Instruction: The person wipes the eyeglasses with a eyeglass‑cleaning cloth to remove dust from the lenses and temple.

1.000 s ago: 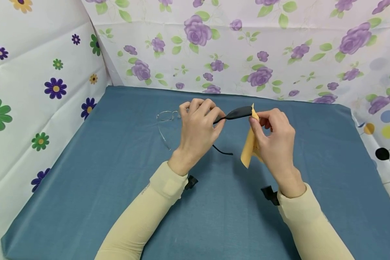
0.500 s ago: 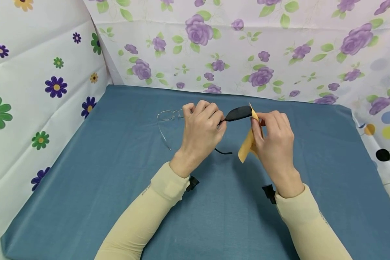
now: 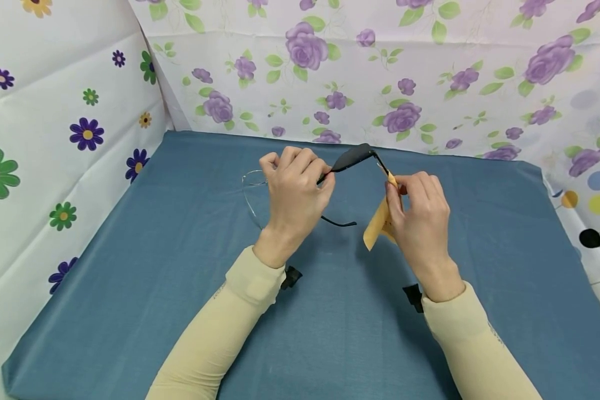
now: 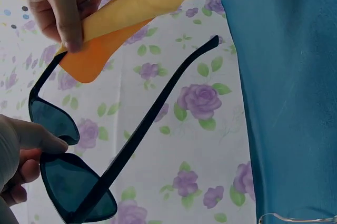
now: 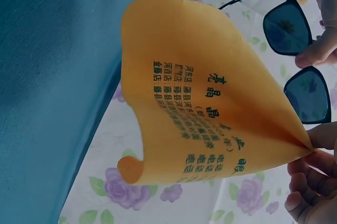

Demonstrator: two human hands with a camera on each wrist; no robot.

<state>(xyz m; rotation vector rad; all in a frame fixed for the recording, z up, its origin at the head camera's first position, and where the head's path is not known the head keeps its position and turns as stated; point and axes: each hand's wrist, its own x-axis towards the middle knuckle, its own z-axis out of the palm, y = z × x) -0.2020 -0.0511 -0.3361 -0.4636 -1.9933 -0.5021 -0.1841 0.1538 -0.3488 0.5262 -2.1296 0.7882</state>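
My left hand point(image 3: 297, 197) pinches a pair of black sunglasses point(image 4: 79, 184) by the bridge, holding them above the table. One temple arm points free in the left wrist view. My right hand point(image 3: 422, 225) pinches an orange-yellow lens cloth point(image 5: 174, 39) printed with dark characters. The cloth is folded round the end of the other temple arm, and its loose part hangs below the fingers. Behind the left hand, a pair of thin-framed clear eyeglasses point(image 3: 249, 205) lies on the table, partly hidden by that hand.
A blue cloth point(image 3: 130, 266) covers the table. White sheets with purple roses point(image 3: 307, 47) and coloured flowers point(image 3: 85, 133) hang behind and at the left. Each wrist carries a small black camera point(image 3: 291, 276).
The sunglasses have turned and shifted left with my left hand. The lens cloth was at the lens's edge and is now on the temple arm; my right hand has barely moved.
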